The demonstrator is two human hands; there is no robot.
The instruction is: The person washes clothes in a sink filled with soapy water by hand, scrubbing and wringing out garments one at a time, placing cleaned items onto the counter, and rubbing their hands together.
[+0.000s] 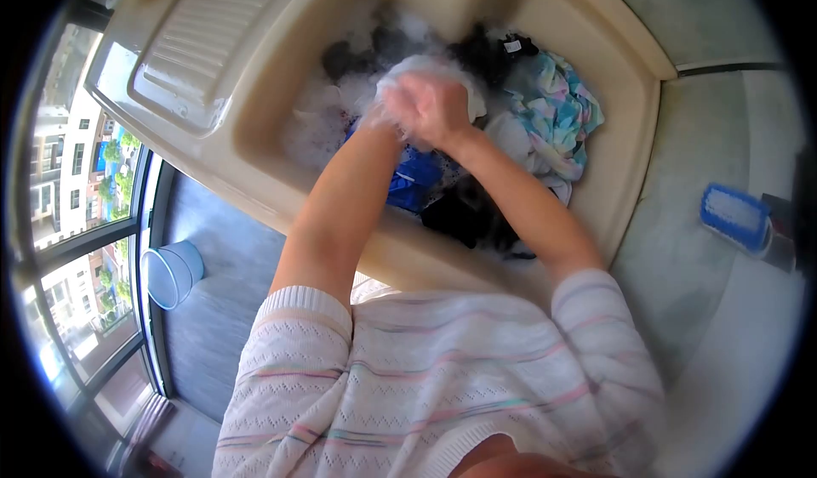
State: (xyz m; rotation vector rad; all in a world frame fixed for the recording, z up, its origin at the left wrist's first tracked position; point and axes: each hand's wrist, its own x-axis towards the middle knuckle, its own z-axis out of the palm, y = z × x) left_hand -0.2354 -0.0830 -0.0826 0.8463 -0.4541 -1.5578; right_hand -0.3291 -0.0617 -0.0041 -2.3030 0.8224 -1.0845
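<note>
My left hand (pixel 390 110) and my right hand (pixel 438 108) are pressed together over the beige wash sink (pixel 625 129), smeared by motion. Both are closed on a white, sudsy cloth (pixel 425 65) whose kind I cannot make out. My right hand covers much of my left hand. Beneath them lies a blue garment (pixel 414 179), with a black garment (pixel 451 216) just nearer to me. To the right, a turquoise, pink and white patterned garment (pixel 557 112) is heaped in the sink. Dark clothes (pixel 485 53) sit in the foam at the far side.
A ribbed washboard surface (pixel 200 44) is moulded into the sink's left side. On the floor at left stands a light blue bucket (pixel 173 274), near the window (pixel 85 282). A blue scrubbing brush (pixel 734 216) is at the right by the wall.
</note>
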